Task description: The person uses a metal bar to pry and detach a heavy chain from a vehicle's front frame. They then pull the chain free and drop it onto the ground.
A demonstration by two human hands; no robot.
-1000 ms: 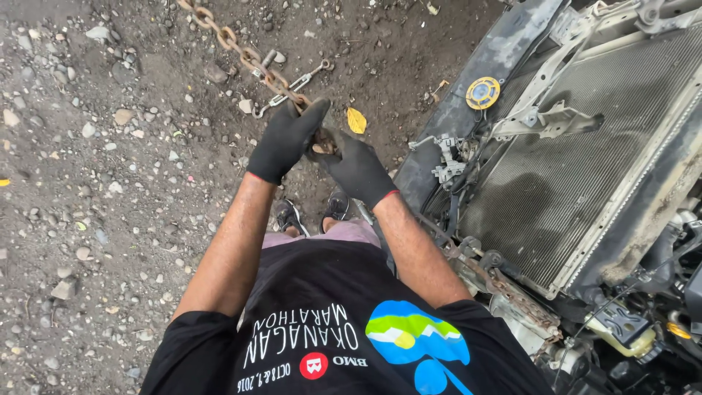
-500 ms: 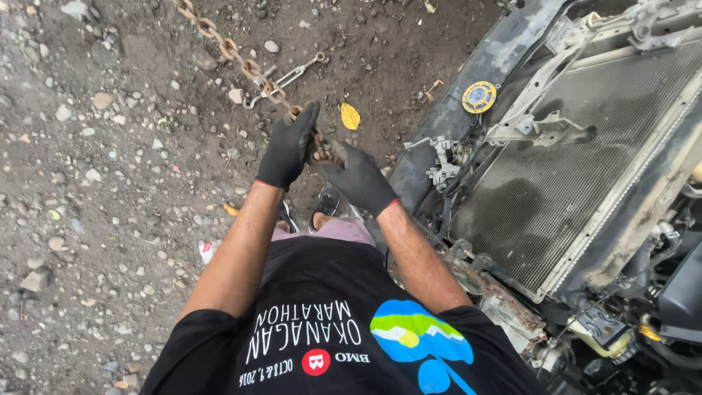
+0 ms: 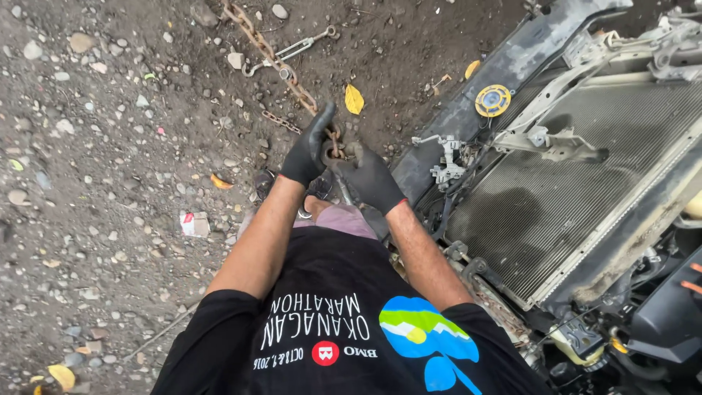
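right hand (image 3: 371, 178): black glove, fingers curled tight on the chain's near end, by a dark metal piece I can't make out
left hand (image 3: 307, 150): gloved, fingers wrapped round the links just above
chain (image 3: 281, 64): rusty, runs up-left over the gravel ground (image 3: 95, 146); looks heavy, limp, rough; grip on the links
radiator (image 3: 578, 168): right, well apart

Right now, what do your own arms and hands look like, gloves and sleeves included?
Both hands wear snug black work gloves: left hand, right hand with a thin red cuff edge. Forearms are bare. Short black T-shirt sleeves end above the elbows.
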